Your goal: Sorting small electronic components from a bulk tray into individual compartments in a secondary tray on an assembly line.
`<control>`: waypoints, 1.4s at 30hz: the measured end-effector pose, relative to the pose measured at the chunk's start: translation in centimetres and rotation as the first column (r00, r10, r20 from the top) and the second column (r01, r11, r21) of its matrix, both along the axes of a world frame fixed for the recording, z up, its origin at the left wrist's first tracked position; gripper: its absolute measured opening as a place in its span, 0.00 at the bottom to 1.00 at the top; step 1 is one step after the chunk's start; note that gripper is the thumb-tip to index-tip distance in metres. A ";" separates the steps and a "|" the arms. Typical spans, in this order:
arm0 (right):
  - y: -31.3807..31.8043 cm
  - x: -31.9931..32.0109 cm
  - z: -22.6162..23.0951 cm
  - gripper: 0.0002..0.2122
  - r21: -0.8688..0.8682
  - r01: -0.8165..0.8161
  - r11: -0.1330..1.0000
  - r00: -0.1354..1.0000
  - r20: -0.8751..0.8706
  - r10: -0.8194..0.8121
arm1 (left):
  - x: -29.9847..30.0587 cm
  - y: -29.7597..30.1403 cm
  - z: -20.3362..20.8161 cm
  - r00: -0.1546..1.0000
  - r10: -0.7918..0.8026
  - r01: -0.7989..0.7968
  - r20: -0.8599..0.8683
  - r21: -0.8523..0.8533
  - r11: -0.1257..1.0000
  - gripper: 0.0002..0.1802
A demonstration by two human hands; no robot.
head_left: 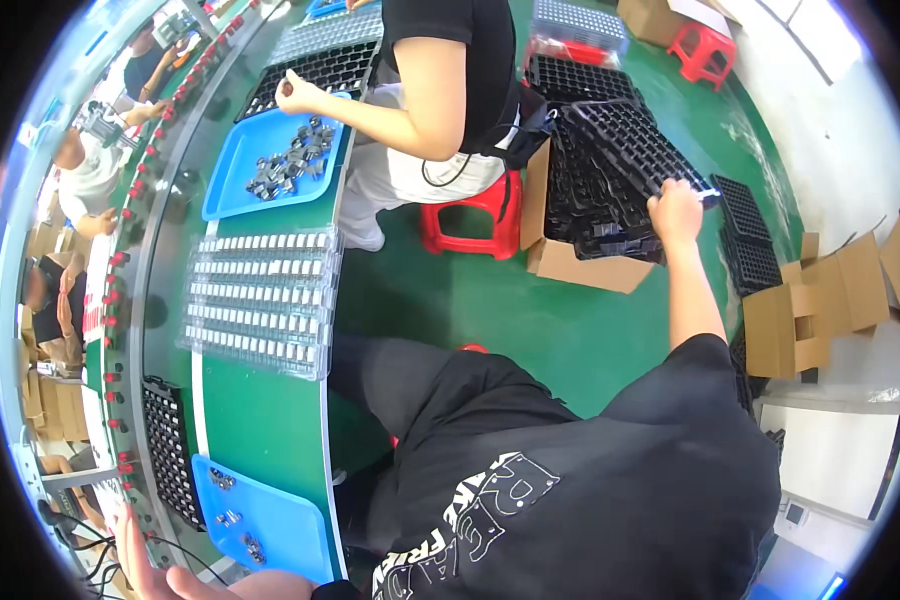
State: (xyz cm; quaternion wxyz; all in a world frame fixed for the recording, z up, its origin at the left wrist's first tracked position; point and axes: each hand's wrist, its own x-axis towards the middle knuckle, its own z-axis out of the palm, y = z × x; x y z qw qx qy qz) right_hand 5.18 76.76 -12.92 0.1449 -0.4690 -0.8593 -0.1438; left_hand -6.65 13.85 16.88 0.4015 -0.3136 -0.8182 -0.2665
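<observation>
My right hand [677, 212] is stretched out to the right, its fingers closed on the near edge of a black plastic tray [635, 150] with rows of pockets. That tray tilts over a cardboard box [585, 268] packed with more black trays [590, 205]. At the lower left, my left hand [145, 570] has its fingers extended and apart, with nothing seen in it. Nearest to it is a blue tray [295, 515] holding a few clusters of small metallic parts [228, 518]. Part of the left hand is cut off by the picture's dark rim.
Clear trays [260, 300] with rows of small white parts lie on the green bench. Beyond them, a person in black [435, 60] works beside another blue tray [215, 195]. A black tray [170, 450] lies along the conveyor. Red stools [480, 225] and cardboard boxes [840, 290] stand on the floor.
</observation>
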 end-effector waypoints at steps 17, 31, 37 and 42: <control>-21.2 -1.5 25.4 0.18 0.516 -0.300 0.802 -0.295 -0.850 0.437 | 3.5 -4.4 1.2 0.989 -0.150 0.151 0.007 -0.034 0.988 0.24; -50.3 -12.1 18.7 0.19 0.128 -0.899 -0.419 -0.432 -0.413 0.802 | 13.0 -12.3 -4.4 0.899 -0.055 0.400 -0.435 0.763 0.508 0.12; -57.8 -12.2 10.2 0.24 -0.134 -0.901 -0.412 -0.383 -0.201 0.902 | 19.2 -7.8 -1.2 0.784 0.177 0.195 -0.596 0.506 0.840 0.08; -59.4 -13.3 8.2 0.29 -0.218 -0.919 -0.328 -0.308 -0.122 0.943 | 18.5 -7.3 -0.4 0.741 -0.322 0.526 -0.589 0.213 0.823 0.09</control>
